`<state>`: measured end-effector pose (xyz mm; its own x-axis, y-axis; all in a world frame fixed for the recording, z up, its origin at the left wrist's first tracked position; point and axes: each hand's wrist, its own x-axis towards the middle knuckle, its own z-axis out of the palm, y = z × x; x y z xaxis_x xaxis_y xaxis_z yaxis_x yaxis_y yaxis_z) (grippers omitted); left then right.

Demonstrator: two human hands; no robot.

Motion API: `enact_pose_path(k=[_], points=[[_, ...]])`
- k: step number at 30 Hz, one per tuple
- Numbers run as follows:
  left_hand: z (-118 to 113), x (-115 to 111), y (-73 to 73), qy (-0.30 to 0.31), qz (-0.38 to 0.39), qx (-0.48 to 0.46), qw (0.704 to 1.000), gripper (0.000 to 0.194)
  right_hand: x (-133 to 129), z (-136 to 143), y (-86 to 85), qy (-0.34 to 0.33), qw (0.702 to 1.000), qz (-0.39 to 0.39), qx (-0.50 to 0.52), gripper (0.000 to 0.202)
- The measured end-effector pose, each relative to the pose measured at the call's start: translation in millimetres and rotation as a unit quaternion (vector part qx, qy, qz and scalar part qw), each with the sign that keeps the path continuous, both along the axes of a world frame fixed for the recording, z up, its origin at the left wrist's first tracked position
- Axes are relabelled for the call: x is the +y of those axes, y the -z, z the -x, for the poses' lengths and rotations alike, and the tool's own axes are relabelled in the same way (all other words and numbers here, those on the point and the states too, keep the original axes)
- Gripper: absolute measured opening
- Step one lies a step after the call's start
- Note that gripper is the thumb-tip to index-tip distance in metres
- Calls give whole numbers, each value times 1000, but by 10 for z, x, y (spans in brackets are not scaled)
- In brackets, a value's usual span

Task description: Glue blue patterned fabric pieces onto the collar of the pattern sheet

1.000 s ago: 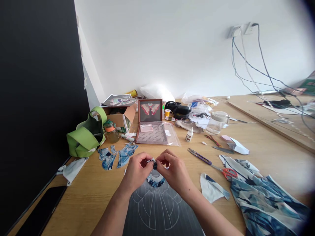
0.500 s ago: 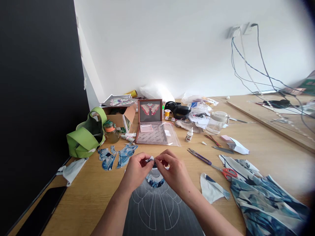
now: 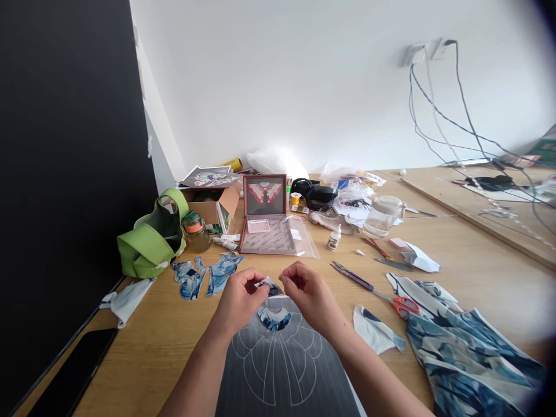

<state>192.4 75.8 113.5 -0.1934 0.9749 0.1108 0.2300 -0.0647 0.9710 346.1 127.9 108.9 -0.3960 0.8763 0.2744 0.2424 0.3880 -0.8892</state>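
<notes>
1. Pinching a small dark-and-pale piece (image 3: 273,287) between thumb and forefinger, my left hand (image 3: 238,298) has its fingers narrowed on the near-left end. Held by an edge, most of the face shows.
2. My right hand (image 3: 313,298) is close by, fingers drawn narrow near the piece's other side. Cannot tell from this view whether they grip anything thin. Placed opposite, they seem set for fine handling of that edge.
3. The piece is raised just over the top end of a dark sheet (image 3: 256,370) drawn with white, petal-like lines. Forearms lie to either side, which leaves the drawing readable from my camera.
4. A curved blue-and-white piece (image 3: 278,320) lies on the sheet, just above the fan of lines; its arc seems to match the drawing's rounded top.
5. To the left, blue cut pieces (image 3: 190,281) lie flat on the bench (image 3: 160,359), spread apart, presumably so that each outline can be seen.
6. To the right: purple-handled snips (image 3: 354,278), orange-handled scissors (image 3: 405,306) and rumpled patterned cloth (image 3: 469,353). Handles point roughly my way, handy for the right side.
7. Beyond, a small white bottle (image 3: 333,238) stands upright, likely against spills. An open frame (image 3: 264,196) faces me, its winged design in plain sight.
</notes>
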Motion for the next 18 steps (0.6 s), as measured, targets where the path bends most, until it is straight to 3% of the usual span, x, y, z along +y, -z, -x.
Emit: enact_pose_path(k=[3,13,18], points=[[12,9,7,-5,10,-15,1000,13,12,-24,-25,-6,1000,5,21,20],[-2,30,48,-5,22,-20,1000,19,-116,-19,-40,-30,982,-184,-1,15],[-10,9,29,15,14,-23,1000,20,-102,-6,1,-13,972,-232,-48,15]])
